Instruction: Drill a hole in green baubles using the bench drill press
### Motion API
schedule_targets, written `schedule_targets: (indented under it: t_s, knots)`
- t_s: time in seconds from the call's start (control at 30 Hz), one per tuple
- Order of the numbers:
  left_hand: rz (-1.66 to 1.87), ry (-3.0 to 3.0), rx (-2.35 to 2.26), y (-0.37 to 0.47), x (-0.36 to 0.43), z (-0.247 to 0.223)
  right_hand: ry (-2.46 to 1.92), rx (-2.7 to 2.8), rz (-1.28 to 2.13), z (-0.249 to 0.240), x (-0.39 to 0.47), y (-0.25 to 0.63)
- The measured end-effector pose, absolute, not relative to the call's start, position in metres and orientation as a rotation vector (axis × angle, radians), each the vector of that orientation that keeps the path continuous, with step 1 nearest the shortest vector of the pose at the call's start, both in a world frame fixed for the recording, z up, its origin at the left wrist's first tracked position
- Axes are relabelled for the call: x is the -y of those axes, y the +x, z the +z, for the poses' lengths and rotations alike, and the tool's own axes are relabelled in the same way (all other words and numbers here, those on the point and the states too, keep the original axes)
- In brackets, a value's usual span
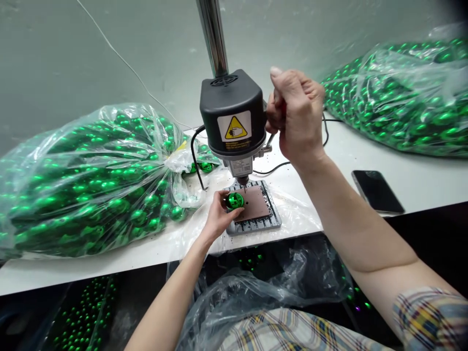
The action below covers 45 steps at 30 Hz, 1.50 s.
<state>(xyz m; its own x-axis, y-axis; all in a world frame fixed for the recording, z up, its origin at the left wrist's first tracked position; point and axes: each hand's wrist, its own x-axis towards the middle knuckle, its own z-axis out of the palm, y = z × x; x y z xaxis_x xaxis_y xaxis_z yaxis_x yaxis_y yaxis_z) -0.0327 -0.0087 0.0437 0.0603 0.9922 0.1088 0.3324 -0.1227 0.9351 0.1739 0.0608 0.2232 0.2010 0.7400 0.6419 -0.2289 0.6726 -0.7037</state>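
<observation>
A shiny green ball [235, 200] is pinched between the thumb and fingers of my left hand [220, 213], over the left part of a brownish-pink board [258, 202]. That board lies on the slotted metal base [273, 218] of a small drill press [233, 114]. The drill's tip points down just right of and behind the ball, apart from it. My right hand [298, 109] is wrapped round the press's lever handle, raised at the right of the black motor housing; the fingers hide most of the handle.
Clear plastic bags of green balls lie at the left [91, 185] and back right [405, 97]. A phone [378, 191] rests on the white table [321, 178] at right. Dark shavings dot the base. Loose plastic sheeting [256, 287] and more green balls are below the table edge.
</observation>
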Motion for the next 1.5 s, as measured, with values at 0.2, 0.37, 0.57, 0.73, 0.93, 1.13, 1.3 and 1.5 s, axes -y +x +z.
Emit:
schedule_targets:
  t_s: [0.2, 0.37, 0.57, 0.73, 0.93, 1.13, 1.3, 1.5]
  knots:
    - [1.032, 1.641, -1.395, -0.022, 0.0, 0.044, -0.479, 1.133, 0.737, 0.226, -0.057, 0.17]
    - [1.025, 1.685, -1.403, -0.015, -0.002, 0.037, -0.506, 1.131, 0.745, 0.226, -0.057, 0.171]
    - [1.081, 1.735, -1.475, -0.01, 0.001, 0.03, -0.506, 1.198, 0.717, 0.224, -0.062, 0.174]
    - [1.095, 1.7, -1.445, -0.01, 0.002, 0.026, -0.536, 1.189, 0.711, 0.225, -0.057, 0.173]
    - [1.115, 1.704, -1.406, -0.003, 0.001, 0.021, -0.53, 1.208, 0.596, 0.218, -0.043, 0.171]
    - [1.139, 1.641, -1.354, -0.001, -0.004, 0.012, -0.537, 1.224, 0.547, 0.215, -0.039, 0.171]
    - [1.118, 1.703, -1.363, -0.003, -0.003, 0.011, -0.506, 1.186, 0.588, 0.218, -0.036, 0.169]
    - [1.089, 1.743, -1.375, -0.004, -0.001, 0.014, -0.427, 1.159, 0.595, 0.219, -0.029, 0.166]
